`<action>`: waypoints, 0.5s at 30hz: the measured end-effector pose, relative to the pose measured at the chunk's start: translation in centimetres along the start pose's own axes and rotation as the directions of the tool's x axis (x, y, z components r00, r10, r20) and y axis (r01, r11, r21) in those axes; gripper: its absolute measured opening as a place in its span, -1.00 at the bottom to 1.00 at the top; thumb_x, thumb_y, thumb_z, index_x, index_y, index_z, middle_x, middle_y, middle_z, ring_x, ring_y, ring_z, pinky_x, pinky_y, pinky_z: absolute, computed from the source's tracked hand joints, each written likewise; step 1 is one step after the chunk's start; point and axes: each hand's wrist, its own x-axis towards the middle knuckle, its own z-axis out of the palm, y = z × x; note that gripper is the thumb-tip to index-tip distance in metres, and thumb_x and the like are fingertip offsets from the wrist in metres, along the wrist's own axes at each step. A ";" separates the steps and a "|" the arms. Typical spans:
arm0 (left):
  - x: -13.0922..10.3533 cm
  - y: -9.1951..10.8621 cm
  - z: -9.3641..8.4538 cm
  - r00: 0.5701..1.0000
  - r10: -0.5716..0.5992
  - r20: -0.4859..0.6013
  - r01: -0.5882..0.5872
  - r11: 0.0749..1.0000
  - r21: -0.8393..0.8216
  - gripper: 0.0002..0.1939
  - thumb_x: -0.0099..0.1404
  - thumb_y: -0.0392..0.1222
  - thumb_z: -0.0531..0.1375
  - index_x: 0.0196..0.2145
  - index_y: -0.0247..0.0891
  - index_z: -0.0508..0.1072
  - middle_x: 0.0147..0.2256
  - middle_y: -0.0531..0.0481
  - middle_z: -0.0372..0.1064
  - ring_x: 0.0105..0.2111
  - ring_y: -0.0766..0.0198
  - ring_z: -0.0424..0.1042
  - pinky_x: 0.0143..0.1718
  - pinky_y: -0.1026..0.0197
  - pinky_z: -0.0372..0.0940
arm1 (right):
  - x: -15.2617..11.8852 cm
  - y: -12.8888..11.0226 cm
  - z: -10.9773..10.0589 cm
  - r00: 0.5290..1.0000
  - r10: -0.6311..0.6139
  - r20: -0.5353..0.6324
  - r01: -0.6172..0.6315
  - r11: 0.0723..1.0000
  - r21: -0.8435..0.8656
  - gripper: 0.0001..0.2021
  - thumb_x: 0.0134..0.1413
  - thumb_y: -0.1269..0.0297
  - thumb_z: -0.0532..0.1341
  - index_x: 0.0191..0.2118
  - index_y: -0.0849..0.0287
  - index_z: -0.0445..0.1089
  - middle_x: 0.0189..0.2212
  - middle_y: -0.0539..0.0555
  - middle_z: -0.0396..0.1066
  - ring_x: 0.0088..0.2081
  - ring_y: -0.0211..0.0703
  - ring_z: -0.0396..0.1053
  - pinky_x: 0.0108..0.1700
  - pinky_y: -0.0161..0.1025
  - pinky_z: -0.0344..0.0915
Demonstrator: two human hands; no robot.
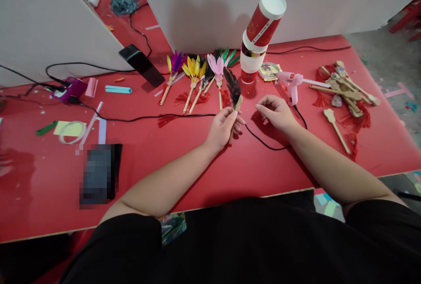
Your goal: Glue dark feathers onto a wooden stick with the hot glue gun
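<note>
My left hand (224, 127) grips a wooden stick (239, 103) with a dark feather (233, 87) rising from its top. To its right, my right hand (274, 111) hovers over the table with its fingers curled and apart, nothing visible between them. Behind my hands lie several sticks with feathers, among them a yellow one (194, 69), a pink one (216, 65) and a purple one (176, 62). A pink glue gun (292, 83) stands just behind my right hand, a pale glue stick in its back end.
Stacked paper cups (263, 25) lean behind the glue gun. Bare wooden sticks with red tassels (348, 91) are piled at the right. A black cable (138, 118) crosses the red table (158, 161). At the left are a phone (98, 174), a tape ring (72, 132) and a purple power socket (70, 90).
</note>
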 end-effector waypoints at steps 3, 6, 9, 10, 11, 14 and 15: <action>0.0 0.0 0.0 0.999 -0.017 0.033 0.016 1.000 0.025 -0.79 0.73 -0.10 0.36 -0.10 -0.21 0.50 -0.36 0.07 0.68 -0.56 0.43 0.51 -0.51 0.39 0.39 | 0.9 -2.5 -0.8 0.961 -0.267 -0.066 0.230 0.910 -0.344 -0.63 0.41 -0.17 0.49 -0.20 0.01 0.57 -0.25 0.12 0.61 -0.23 0.02 0.55 -0.15 -0.02 0.52; 0.1 -0.1 0.0 0.998 -0.024 0.063 0.021 0.999 0.046 -0.78 0.72 -0.07 0.37 -0.09 -0.19 0.50 -0.34 0.07 0.68 -0.57 0.42 0.51 -0.54 0.36 0.40 | 3.0 -7.3 -1.2 0.931 -0.364 -0.039 0.235 0.674 -0.701 -0.86 0.57 0.13 0.39 0.01 0.04 0.67 -0.10 0.17 0.69 -0.03 0.12 0.62 0.09 0.08 0.50; 0.2 -0.3 -0.1 0.997 -0.024 0.075 0.020 0.998 0.054 -0.81 0.72 -0.09 0.35 -0.09 -0.19 0.49 -0.36 0.09 0.65 -0.57 0.43 0.50 -0.54 0.36 0.41 | 5.8 -12.2 -0.2 0.969 -0.242 -0.056 0.067 0.471 -0.880 -0.67 0.61 0.32 0.35 0.34 0.07 0.68 -0.03 0.19 0.75 0.02 0.18 0.64 0.17 0.15 0.45; 0.2 -0.3 -0.1 0.997 -0.020 0.079 0.016 0.998 0.056 -0.82 0.72 -0.11 0.34 -0.10 -0.19 0.49 -0.36 0.10 0.65 -0.57 0.43 0.50 -0.53 0.37 0.41 | 6.7 -13.4 0.3 0.977 -0.207 -0.042 0.048 0.411 -0.911 -0.62 0.62 0.33 0.33 0.39 0.04 0.69 0.01 0.21 0.77 0.03 0.20 0.64 0.15 0.15 0.44; 0.2 -0.3 -0.1 0.996 -0.017 0.084 0.012 0.998 0.057 -0.83 0.73 -0.13 0.32 -0.10 -0.19 0.50 -0.36 0.10 0.65 -0.57 0.43 0.49 -0.53 0.37 0.41 | 7.4 -14.2 0.8 0.982 -0.187 -0.038 0.034 0.365 -0.930 -0.59 0.62 0.35 0.32 0.42 0.05 0.70 0.04 0.23 0.79 0.03 0.19 0.65 0.14 0.15 0.44; 0.2 -0.5 -0.1 0.996 -0.011 0.093 0.006 0.998 0.060 -0.86 0.74 -0.18 0.26 -0.09 -0.19 0.51 -0.34 0.10 0.64 -0.55 0.43 0.48 -0.54 0.37 0.41 | 8.9 -15.2 1.8 0.989 -0.147 -0.028 0.016 0.294 -0.956 -0.60 0.62 0.39 0.32 0.38 0.16 0.75 0.10 0.31 0.80 0.02 0.16 0.65 0.12 0.14 0.42; 0.2 -0.5 -0.1 0.995 -0.013 0.096 0.007 0.998 0.063 -0.86 0.75 -0.21 0.24 -0.09 -0.19 0.51 -0.33 0.10 0.64 -0.55 0.43 0.48 -0.54 0.37 0.40 | 9.1 -15.2 2.0 0.989 -0.146 -0.030 0.012 0.283 -0.959 -0.61 0.61 0.41 0.32 0.36 0.21 0.77 0.09 0.33 0.81 0.02 0.15 0.66 0.12 0.14 0.41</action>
